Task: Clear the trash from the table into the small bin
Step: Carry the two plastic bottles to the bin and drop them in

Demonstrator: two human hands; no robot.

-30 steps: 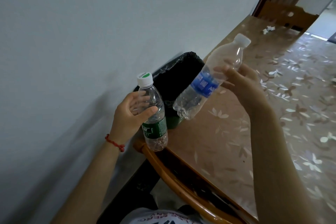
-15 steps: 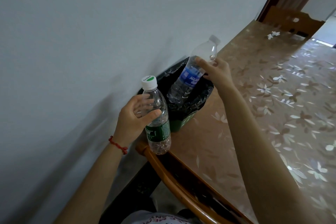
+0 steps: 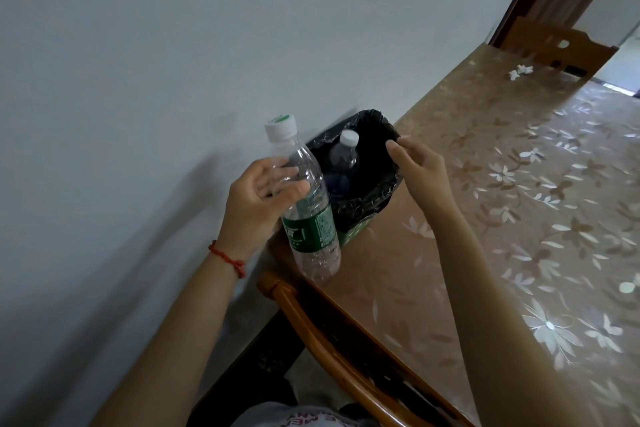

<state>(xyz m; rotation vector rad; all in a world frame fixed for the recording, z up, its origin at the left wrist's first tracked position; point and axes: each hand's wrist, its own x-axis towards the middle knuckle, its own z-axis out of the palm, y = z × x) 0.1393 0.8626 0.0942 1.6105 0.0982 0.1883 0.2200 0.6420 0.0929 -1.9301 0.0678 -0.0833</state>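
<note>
- A curved wooden chair back (image 3: 332,350) arcs along the near edge of the table, its lower end cut off by the frame; below it a scrap of printed fabric (image 3: 304,421) is only partly in view and its lettering cannot be read.
- The table with a glossy brown floral cover (image 3: 519,253) runs from near right to far right beside a plain pale wall (image 3: 173,45).
- The left hand (image 3: 256,208), with a red string bracelet (image 3: 227,258) at the wrist, clamps its thumb and fingers on the upper body of a clear plastic bottle with a green label and white cap (image 3: 308,218); the bottle stands slightly tilted above the table's near left corner, and the far fingers show only dimly through the plastic.
- Just behind it, the small bin lined with a black plastic bag (image 3: 388,184) sits on the table against the wall; its green body is mostly hidden.
- Inside the bin stands a clear bottle with a white cap and dark blue label (image 3: 343,159), its lower half lost in shadow.
- The right hand (image 3: 419,166) is at the bin's right rim, fingers loosely curled and apart, holding nothing.
- Far away, small white scraps (image 3: 519,72) lie on the table before a second wooden chair back (image 3: 554,45); what they are cannot be made out.
</note>
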